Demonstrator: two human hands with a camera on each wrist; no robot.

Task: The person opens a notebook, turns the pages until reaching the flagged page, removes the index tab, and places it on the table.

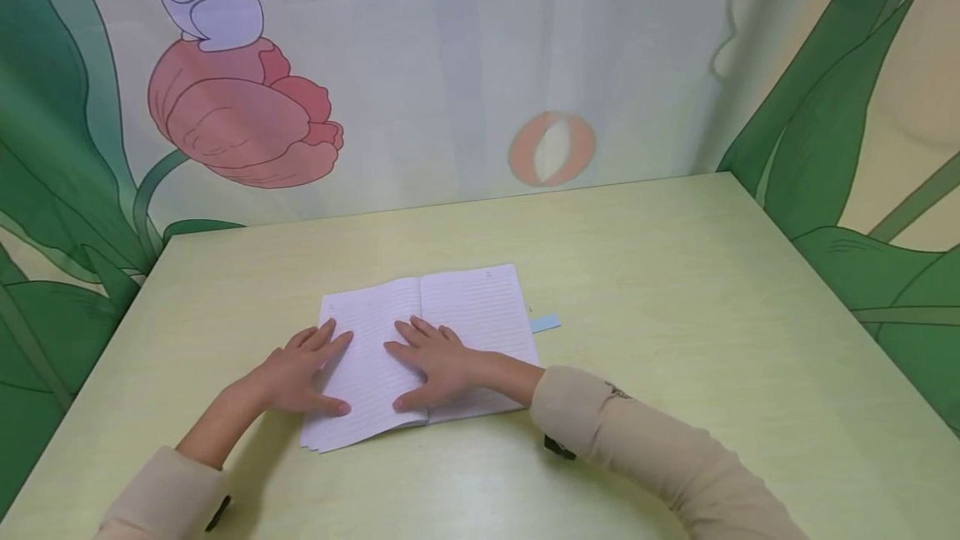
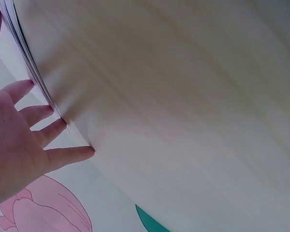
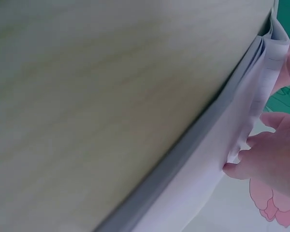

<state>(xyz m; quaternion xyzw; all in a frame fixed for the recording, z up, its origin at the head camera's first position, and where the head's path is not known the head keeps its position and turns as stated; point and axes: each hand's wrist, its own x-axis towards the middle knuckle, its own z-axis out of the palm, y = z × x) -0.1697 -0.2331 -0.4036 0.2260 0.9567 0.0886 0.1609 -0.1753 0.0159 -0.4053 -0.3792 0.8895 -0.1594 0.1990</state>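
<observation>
An open notebook point(image 1: 472, 307) with ruled pages lies on the table. My left hand point(image 1: 300, 369) rests at the left page's outer edge, fingers spread, with the thumb on the paper. In the left wrist view, the left hand point(image 2: 17, 130) has its fingertips along the notebook's edge and the table. Near the centre fold, my right hand point(image 1: 438, 361) rests on the left page with spread, straight fingers. The right wrist view shows the right hand point(image 3: 275, 154) touching the page beside the raised fold. Its palm hides part of the paper.
A light blue strip point(image 1: 545, 323) sticks out past the notebook's right edge. The pale table point(image 1: 675, 273) extends around it. Behind stands a curtain point(image 1: 405, 107) printed with flowers, leaves and a ball.
</observation>
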